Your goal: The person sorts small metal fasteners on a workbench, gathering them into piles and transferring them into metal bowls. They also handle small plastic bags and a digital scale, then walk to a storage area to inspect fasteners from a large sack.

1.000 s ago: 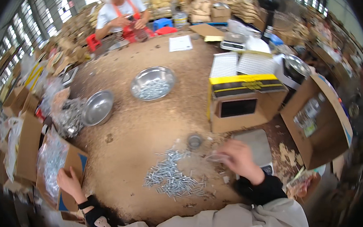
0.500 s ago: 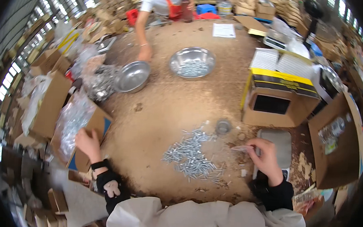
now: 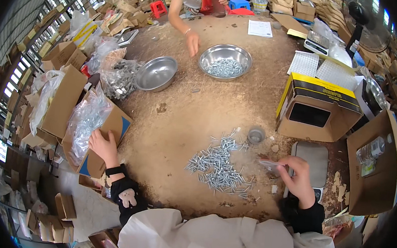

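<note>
Fingertips of right hand (image 3: 299, 177) pinch small clear bag (image 3: 270, 165) — contents unclear.

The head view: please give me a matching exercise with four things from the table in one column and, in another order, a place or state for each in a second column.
Things:
1. pile of screws
2. far steel bowl
3. near steel bowl
4. yellow-topped carton

Places or states:
A. lies on its side, dark opening facing the person
B. empty, beside a clear bag of metal parts
C. loose on the table, between the person's hands
D. holds screws, next to another person's hand

Pairs: 1-C, 2-D, 3-B, 4-A
</note>
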`<action>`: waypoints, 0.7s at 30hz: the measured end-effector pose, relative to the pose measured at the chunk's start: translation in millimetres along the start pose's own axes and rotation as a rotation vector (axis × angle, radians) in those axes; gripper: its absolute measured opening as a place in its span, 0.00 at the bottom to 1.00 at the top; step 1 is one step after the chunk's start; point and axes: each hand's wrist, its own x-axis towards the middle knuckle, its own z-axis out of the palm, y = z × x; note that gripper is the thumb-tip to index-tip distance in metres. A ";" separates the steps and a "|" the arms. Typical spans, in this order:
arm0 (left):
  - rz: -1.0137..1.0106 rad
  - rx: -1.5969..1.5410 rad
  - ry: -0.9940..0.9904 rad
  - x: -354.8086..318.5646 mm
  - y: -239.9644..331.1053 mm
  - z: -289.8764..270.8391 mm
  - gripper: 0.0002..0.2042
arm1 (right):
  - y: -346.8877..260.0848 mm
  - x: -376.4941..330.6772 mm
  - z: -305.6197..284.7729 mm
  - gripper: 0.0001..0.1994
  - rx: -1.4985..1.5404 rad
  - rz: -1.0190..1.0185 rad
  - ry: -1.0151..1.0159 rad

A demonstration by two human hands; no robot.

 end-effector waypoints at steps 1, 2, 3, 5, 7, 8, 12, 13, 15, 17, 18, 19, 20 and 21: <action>0.014 -0.017 0.032 0.1 1.8 1.5 0.18 | -0.4 -0.5 0.5 0.03 0.001 0.002 0.004; 0.034 -0.017 0.088 -0.3 4.5 -1.2 0.19 | 0.2 -1.6 1.1 0.03 0.005 0.003 -0.011; 0.052 -0.027 0.141 -1.2 12.2 -1.5 0.19 | -0.2 -1.3 0.1 0.03 -0.001 0.007 -0.026; 0.070 -0.036 0.233 -3.3 33.2 -2.5 0.19 | 0.2 -0.6 1.0 0.03 -0.002 0.008 -0.046; 0.176 -0.227 -0.055 -1.4 57.9 -5.0 0.19 | 2.0 0.6 3.4 0.03 0.008 -0.002 -0.063; 0.225 -0.327 -0.199 0.6 72.7 -3.5 0.19 | 2.5 2.3 3.8 0.03 0.014 -0.010 -0.062; 0.495 -0.884 -0.652 3.3 156.0 26.7 0.19 | 4.2 0.9 2.7 0.03 0.009 0.018 -0.058; 0.528 -0.909 -0.686 5.7 179.8 34.9 0.20 | 5.6 0.5 2.9 0.03 0.003 0.032 -0.053; 0.572 -0.865 -0.669 19.7 207.7 56.8 0.21 | 9.1 0.6 3.8 0.03 0.078 0.078 -0.028; 0.601 -0.789 -0.582 18.7 239.7 96.7 0.22 | 10.0 -1.2 4.1 0.04 0.142 0.139 0.017; 0.608 -0.781 -0.604 17.2 252.9 113.0 0.21 | 11.5 -3.0 3.5 0.05 0.196 0.194 0.038; 0.667 -0.680 -0.608 15.4 262.6 126.8 0.17 | 17.4 -5.7 3.7 0.06 0.267 0.253 0.074; 0.740 -0.636 -0.548 12.8 273.4 127.5 0.14 | 29.4 -12.3 5.1 0.06 0.356 0.266 0.151; 0.696 -0.676 -0.592 11.1 281.5 130.9 0.12 | 36.9 -14.7 7.6 0.09 0.459 0.271 0.265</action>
